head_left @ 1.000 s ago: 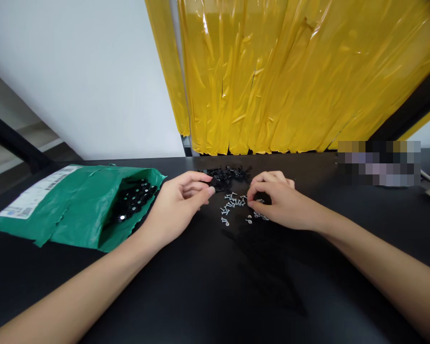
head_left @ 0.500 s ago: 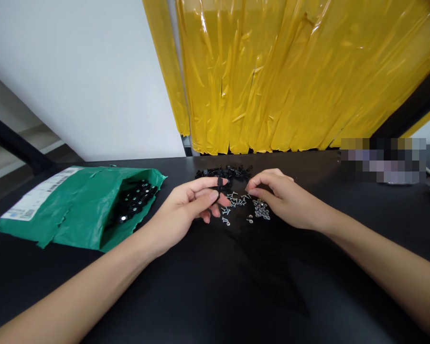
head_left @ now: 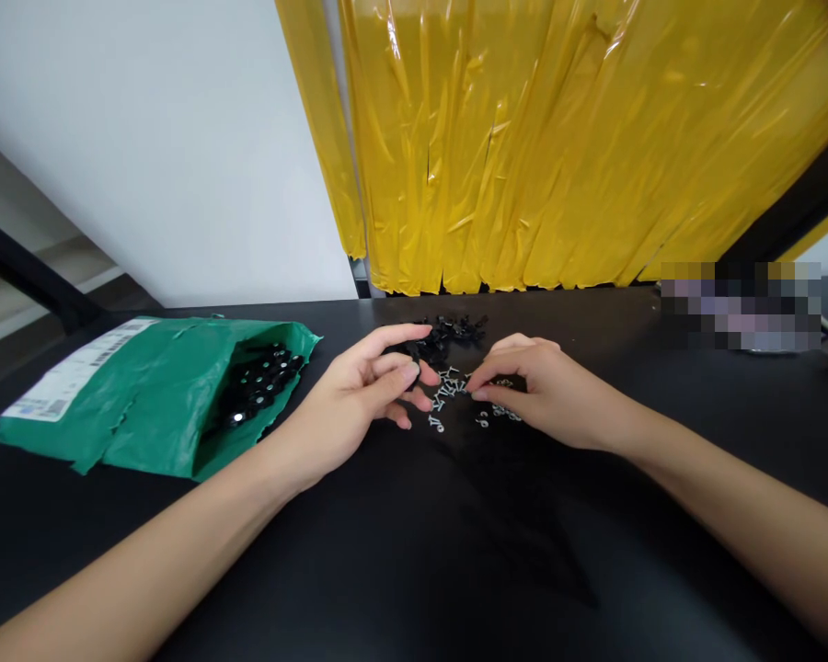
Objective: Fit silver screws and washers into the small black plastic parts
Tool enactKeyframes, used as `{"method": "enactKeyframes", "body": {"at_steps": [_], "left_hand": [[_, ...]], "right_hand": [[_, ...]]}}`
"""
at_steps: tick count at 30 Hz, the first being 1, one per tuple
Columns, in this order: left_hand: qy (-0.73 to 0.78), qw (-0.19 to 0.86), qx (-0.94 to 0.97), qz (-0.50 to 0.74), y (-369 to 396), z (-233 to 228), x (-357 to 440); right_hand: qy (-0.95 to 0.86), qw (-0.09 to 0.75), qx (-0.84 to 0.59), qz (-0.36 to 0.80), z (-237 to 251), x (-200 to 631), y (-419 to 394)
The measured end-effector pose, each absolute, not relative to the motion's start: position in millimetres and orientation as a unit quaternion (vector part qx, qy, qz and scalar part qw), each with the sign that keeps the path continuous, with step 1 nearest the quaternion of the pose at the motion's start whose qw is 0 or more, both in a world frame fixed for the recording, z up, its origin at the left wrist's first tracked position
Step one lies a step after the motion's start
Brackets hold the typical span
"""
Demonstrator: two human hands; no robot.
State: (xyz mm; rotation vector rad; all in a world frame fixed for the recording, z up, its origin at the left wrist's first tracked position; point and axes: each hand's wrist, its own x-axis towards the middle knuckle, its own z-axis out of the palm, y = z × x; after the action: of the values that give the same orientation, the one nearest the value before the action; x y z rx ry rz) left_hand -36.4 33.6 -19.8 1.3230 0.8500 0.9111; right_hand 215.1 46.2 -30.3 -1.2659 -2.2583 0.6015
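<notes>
My left hand is closed around a small black part, held between thumb and curled fingers while the index finger stretches out above it. Most of that part is hidden by the fingers. Thumb and fingertips of my right hand are pinched together at the right edge of a scatter of small silver screws. Whatever is in this pinch is too small to make out. Under and beside the right hand lies a cluster of small silver nuts, partly covered by it. Behind both hands sits a pile of small black parts.
An open green plastic mailer bag lies on the left, with black parts with silver centres inside. A yellow plastic curtain and a white panel stand behind the black table. A blurred-out object is at the back right.
My right hand has moved slightly left and down, its fingertips now at the screws and covering more of the nuts. The left index finger has lifted off the black part and straightened.
</notes>
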Motion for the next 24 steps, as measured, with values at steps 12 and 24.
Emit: {"method": "enactKeyframes", "body": {"at_steps": [12, 24], "left_hand": [[0.438, 0.556, 0.584, 0.398, 36.0, -19.0, -36.1], [0.461, 0.534, 0.625, 0.334, 33.5, -17.5, -33.0]], "right_hand": [[-0.846, 0.202, -0.457, 0.185, -28.5, 213.7, 44.2], [-0.859, 0.169, -0.447, 0.181, -24.0, 210.5, 33.9]]}}
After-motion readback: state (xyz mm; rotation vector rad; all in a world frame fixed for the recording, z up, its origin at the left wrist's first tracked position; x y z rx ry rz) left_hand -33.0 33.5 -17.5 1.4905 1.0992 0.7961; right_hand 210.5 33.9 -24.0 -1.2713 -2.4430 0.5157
